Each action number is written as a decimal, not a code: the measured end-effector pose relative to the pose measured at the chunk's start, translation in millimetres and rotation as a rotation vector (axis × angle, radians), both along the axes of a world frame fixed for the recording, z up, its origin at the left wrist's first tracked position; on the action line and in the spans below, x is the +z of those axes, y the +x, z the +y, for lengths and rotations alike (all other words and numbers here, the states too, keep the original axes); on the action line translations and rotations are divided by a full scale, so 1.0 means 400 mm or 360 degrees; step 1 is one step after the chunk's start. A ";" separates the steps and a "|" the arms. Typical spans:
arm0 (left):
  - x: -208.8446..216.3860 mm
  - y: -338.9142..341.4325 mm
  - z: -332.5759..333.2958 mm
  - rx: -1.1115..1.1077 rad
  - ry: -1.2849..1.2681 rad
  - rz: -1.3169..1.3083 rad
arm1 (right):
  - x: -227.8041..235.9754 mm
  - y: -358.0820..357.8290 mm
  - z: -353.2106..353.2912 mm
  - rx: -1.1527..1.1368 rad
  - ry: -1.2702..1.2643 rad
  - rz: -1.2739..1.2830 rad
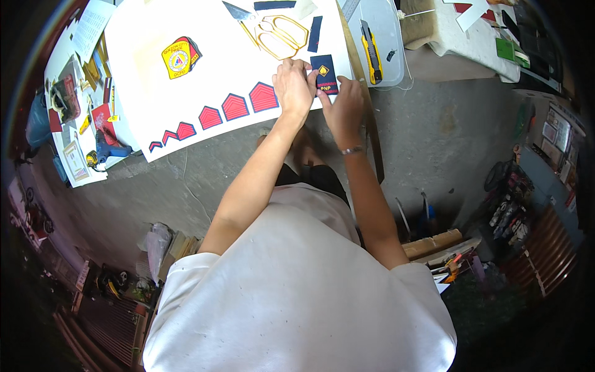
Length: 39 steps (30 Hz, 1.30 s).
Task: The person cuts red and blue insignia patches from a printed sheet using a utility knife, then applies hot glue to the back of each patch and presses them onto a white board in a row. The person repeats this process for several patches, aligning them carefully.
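A dark blue rectangular cloth patch [325,64] with a gold emblem and a red stripe lies near the front right edge of the white table [155,105]. My left hand [294,87] has its fingers bent and closed at the patch's left edge. My right hand [344,111] grips the lower right part, thumb at the bottom edge and fingers along the right side. Just beyond my hands are gold-handled scissors [277,38] and two dark cloth strips [315,34]. Red chevron patches with blue borders [235,106] line the front edge to my left.
A yellow shield-shaped patch [178,62] lies farther left. At right, a yellow utility knife [372,56] rests on a clear plastic lid [392,46]. Tools, papers and a blue glue gun [108,150] crowd the left side. A cloth-covered table [434,31] stands at far right.
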<state>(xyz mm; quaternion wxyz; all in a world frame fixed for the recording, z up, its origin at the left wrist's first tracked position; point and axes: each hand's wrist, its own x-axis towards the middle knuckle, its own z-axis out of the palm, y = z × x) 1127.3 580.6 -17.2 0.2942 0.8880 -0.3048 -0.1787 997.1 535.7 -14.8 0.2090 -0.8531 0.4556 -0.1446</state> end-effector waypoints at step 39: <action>0.130 -0.453 1.678 0.1102 0.0155 0.2152 | 0.543 -0.024 0.647 0.0297 0.2293 -0.1398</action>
